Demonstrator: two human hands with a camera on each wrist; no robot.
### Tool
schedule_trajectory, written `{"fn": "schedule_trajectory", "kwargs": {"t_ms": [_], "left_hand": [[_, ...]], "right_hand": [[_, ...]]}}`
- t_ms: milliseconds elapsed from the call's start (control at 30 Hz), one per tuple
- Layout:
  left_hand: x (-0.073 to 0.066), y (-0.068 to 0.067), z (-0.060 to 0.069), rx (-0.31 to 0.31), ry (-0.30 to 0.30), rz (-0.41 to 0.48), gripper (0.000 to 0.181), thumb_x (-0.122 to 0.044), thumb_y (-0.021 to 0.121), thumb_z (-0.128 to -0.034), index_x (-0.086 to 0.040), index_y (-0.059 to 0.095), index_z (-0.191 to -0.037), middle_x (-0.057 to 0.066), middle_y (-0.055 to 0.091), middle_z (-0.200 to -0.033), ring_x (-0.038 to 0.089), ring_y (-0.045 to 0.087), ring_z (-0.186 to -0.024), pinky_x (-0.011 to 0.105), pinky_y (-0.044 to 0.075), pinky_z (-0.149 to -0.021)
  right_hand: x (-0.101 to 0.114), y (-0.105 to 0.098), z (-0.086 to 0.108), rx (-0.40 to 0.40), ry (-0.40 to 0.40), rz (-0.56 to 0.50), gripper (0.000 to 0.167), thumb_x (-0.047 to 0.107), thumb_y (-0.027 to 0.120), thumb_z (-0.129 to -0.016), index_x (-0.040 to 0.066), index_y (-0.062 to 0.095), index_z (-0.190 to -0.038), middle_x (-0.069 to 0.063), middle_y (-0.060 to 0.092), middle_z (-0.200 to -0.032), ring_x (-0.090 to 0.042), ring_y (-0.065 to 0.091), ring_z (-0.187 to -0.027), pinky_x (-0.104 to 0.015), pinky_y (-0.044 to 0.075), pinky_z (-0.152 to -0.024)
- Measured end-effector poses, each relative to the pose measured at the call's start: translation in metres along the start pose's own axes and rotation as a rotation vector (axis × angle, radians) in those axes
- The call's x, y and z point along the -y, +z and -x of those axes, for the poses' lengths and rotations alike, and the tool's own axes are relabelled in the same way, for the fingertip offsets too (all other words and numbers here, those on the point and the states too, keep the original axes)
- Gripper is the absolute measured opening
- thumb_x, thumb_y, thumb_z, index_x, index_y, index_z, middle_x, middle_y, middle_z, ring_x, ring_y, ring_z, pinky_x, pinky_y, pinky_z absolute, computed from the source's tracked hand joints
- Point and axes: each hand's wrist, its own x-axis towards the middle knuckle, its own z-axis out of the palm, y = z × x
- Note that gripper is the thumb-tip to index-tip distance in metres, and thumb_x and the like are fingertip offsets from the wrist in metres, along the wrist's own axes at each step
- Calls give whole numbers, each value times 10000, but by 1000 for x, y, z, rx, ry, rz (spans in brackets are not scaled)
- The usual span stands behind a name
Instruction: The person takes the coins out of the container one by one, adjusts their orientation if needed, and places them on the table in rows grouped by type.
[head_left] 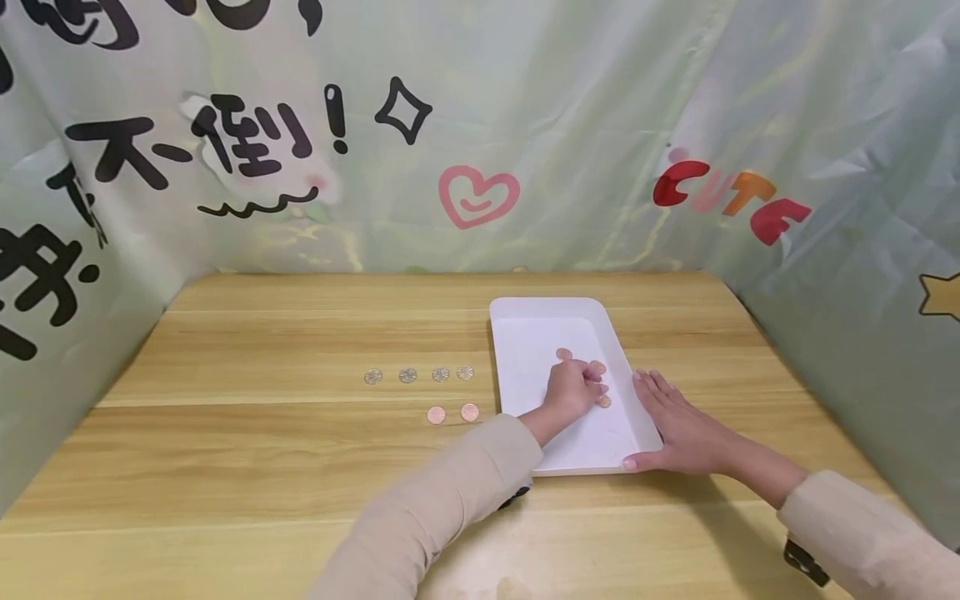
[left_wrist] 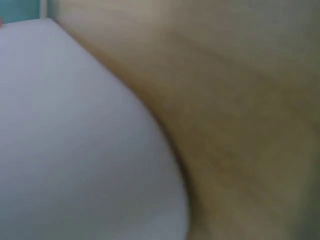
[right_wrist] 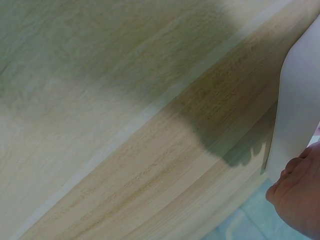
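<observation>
My left hand [head_left: 572, 392] is inside the white tray [head_left: 525, 450], low over its floor, fingers bent; whether they pinch a coin is hidden. Close around the fingers lie copper coins: one [head_left: 564, 354] behind the hand, another [head_left: 597, 367] at the fingers, a third [head_left: 604, 402] just in front. My right hand [head_left: 686, 433] rests along the tray's right side with fingers extended and the thumb at the near rim corner. The right wrist view shows part of the hand [right_wrist: 300, 195] beside the tray [right_wrist: 297, 100]. Only the tray [left_wrist: 85, 140] and wood fill the left wrist view, blurred.
Left of the tray, a row of several silver coins [head_left: 408, 376] lies on the wooden table [head_left: 262, 467]. Two copper coins [head_left: 437, 415] [head_left: 469, 412] lie nearer me. A printed curtain [head_left: 585, 167] stands behind the table and along both sides.
</observation>
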Motion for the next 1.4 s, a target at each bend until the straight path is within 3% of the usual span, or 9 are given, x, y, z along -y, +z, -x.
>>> {"fn": "schedule_trajectory", "kwargs": {"t_ms": [133, 333, 633, 900, 1067, 1233, 1400], "left_hand": [[0, 4, -3, -2, -59, -124, 104, -104, 765, -734, -64, 675, -767, 8, 701, -777, 71, 543, -691, 125, 418, -639], [-1, 8, -3, 44, -62, -299, 156, -198, 777, -739, -134, 681, -844, -53, 688, -845, 92, 603, -789, 156, 459, -712], [-6, 14, -2, 18, -97, -443, 105, -225, 763, -757, -167, 708, -824, -48, 688, -849, 90, 624, -804, 167, 483, -695], [-9, 16, 0, -11, -130, -450, 125, -189, 740, -763, -125, 680, -674, -12, 683, -757, 84, 585, -687, 171, 483, -637], [-12, 12, 2, -18, -169, -412, 119, -197, 780, -722, -114, 695, -710, -33, 701, -748, 78, 598, -665, 164, 480, -607], [-13, 6, 1, -11, -192, -407, 177, -225, 808, -679, -149, 735, -821, -77, 722, -872, 88, 656, -803, 162, 494, -648], [-9, -4, 0, 10, -170, -352, 156, -195, 793, -695, -79, 708, -753, 9, 689, -1093, 116, 600, -689, 174, 460, -558]], "right_hand": [[0, 0, -1, -5, -8, -4, 1131, 535, 700, -716, -151, 128, -1410, -353, 122, -1480, -502, 70, -1370, -209, -131, -1134], [0, 1, -1, -7, -14, 1, 1133, 535, 702, -715, -156, 130, -1407, -358, 121, -1478, -505, 70, -1368, -148, -162, -1095], [0, 1, -1, -7, -23, 10, 1134, 534, 703, -715, -166, 132, -1401, -365, 126, -1472, -509, 80, -1364, -100, -181, -1052], [-1, 1, -1, -21, -40, 21, 1126, 535, 700, -716, -182, 152, -1388, -380, 146, -1458, -520, 98, -1354, -65, -185, -1022], [-3, 1, -2, -24, -47, 18, 1118, 532, 699, -722, -184, 155, -1385, -383, 152, -1455, -521, 99, -1354, -75, -184, -1030], [-4, 1, -1, -33, -55, 20, 1113, 524, 699, -724, -185, 152, -1386, -388, 154, -1451, -520, 98, -1355, -62, -184, -1022], [-5, 2, -2, -37, -62, 28, 1115, 524, 700, -723, -193, 155, -1380, -399, 157, -1444, -521, 102, -1354, -36, -183, -996]]}}
